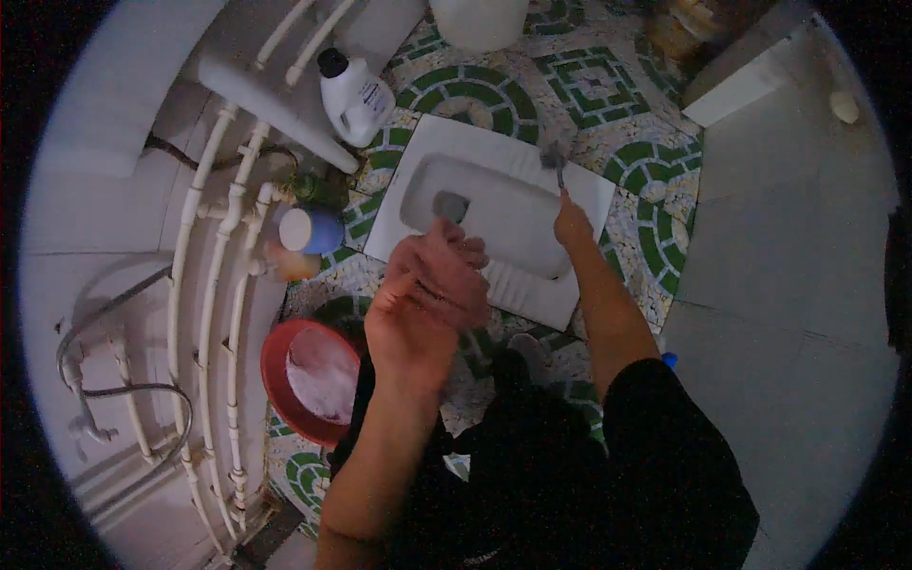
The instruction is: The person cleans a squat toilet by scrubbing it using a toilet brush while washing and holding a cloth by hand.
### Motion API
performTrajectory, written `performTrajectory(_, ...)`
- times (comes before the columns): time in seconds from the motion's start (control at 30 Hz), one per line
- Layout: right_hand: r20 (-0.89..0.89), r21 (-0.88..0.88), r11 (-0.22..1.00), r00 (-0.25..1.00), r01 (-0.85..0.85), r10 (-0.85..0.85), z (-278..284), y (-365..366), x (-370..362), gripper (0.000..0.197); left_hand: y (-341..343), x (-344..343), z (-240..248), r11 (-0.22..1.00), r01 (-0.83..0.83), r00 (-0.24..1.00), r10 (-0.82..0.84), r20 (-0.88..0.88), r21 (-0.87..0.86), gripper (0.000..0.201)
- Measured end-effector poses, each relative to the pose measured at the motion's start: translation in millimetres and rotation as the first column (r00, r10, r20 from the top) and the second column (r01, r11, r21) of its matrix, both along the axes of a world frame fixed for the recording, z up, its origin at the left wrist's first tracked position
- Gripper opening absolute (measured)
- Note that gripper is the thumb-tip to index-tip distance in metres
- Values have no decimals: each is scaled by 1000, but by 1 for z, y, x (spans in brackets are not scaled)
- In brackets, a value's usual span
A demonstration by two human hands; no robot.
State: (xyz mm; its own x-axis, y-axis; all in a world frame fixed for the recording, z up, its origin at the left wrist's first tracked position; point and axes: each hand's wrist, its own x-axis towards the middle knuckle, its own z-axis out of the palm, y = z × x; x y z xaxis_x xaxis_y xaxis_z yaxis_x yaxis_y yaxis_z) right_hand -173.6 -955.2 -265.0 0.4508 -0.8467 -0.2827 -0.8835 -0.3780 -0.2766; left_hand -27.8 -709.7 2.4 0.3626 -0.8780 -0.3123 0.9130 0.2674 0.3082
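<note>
A white squat toilet [589,195] is set into the floor ahead of me, with a dark drain hole at the left of its basin. My left hand [408,328] is raised above its near left edge, closed around a crumpled pinkish cloth [442,277]. Some of the fingers are hidden or blurred. At the right edge of the toilet, my right hand [573,226] grips the handle of a brush [554,158]. The brush's grey bristled head points away from me, over the far right part of the rim.
A red basin [275,375] of whitish, sudsy water stands at lower left. White pipes [217,266] run along the left wall. Near them are a white jug with a black cap [356,98] and a blue container [323,230]. A white bucket [480,24] stands at the far side.
</note>
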Motion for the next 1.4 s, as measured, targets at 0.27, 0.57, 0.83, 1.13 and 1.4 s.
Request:
performTrajectory(0.27,28,-176,983,997,-60,66,-35,6,-77,69,-9,-12,3,998,-9,1000,10,-15,69,50)
performTrajectory(0.57,268,-25,1000,964,13,-5,-42,58,-107,68,-3,-10,4,998,7,1000,-7,4,69,52)
performTrajectory(0.83,66,103,982,984,156,-163,-50,27,-130,67,-4,-14,8,996,16,998,-11,-60,87,52)
performTrajectory(1.13,-157,-26,1000,988,7,-11,-3,35,-131,72,-12,-22,15,995,90,996,-90,-13,31,50)
performTrajectory(1.4,184,-13,995,978,97,-93,-40,61,-163,66,-9,-12,-1,995,93,995,-93,-26,35,55)
